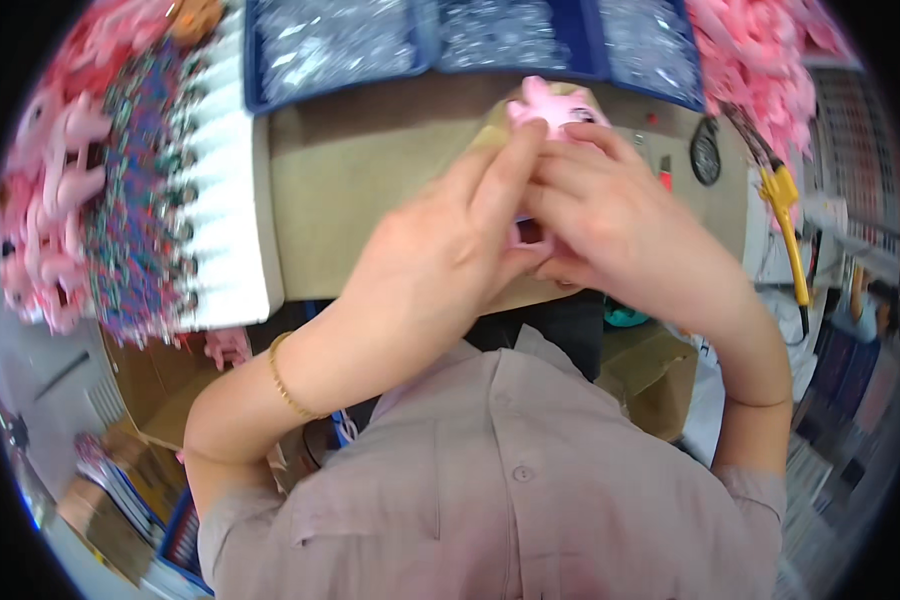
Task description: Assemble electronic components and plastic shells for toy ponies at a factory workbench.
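A pink plastic toy animal (542, 102) is held between my two hands over the near part of the tan work surface. Its head, with a dark eye, shows beyond my fingers, and a dark opening is visible in its body near my thumbs. My left hand (435, 245) wraps round the toy's left side, its fingers pointing away from me. From the right, my right hand (610, 210) closes over the toy with bent fingers. Most of the toy's body is hidden under both hands, so the exact fingertip contact cannot be seen.
Blue trays (425, 68) of clear plastic parts line the back. At left, bundled coloured wires (140, 190) lie beside a white ridged board (232, 200), with pink toys (55, 200) beyond. At right are a black oval item (705, 152), a yellow-handled tool (782, 190) and more pink pieces (760, 50).
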Demonstrator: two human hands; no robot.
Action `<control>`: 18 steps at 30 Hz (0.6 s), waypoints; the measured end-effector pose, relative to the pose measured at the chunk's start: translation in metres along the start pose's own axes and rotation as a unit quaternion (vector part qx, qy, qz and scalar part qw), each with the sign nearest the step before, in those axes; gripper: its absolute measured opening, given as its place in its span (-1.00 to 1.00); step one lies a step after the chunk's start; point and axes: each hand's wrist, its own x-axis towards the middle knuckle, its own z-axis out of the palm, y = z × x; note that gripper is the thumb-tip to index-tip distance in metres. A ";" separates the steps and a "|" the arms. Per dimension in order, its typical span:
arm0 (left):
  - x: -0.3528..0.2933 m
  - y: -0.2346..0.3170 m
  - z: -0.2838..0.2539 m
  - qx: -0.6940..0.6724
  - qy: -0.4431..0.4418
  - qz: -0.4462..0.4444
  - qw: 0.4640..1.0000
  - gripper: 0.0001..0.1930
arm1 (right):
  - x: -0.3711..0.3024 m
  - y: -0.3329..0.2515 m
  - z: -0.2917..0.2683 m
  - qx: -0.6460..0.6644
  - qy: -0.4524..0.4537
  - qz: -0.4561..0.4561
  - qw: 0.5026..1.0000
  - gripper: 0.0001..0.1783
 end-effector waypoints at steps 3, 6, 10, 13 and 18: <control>0.018 0.008 -0.009 0.127 -0.165 0.018 0.978 -0.22 | -0.048 -0.004 -0.005 -0.044 0.147 0.030 0.988 -0.69; 0.028 0.016 -0.004 0.167 -0.178 0.059 0.968 -0.29 | -0.092 -0.015 0.014 0.448 0.073 0.379 0.806 -0.75; 0.032 0.017 -0.005 0.216 -0.198 0.065 0.954 -0.33 | -0.083 -0.012 0.030 0.651 0.055 0.415 0.633 -0.77; 0.038 0.020 -0.007 0.217 -0.215 0.042 0.951 -0.34 | -0.071 -0.029 0.045 0.695 0.085 0.387 0.600 -0.80; 0.041 0.024 0.000 0.232 -0.210 0.054 0.948 -0.37 | -0.089 -0.022 0.038 0.654 0.033 0.380 0.653 -0.79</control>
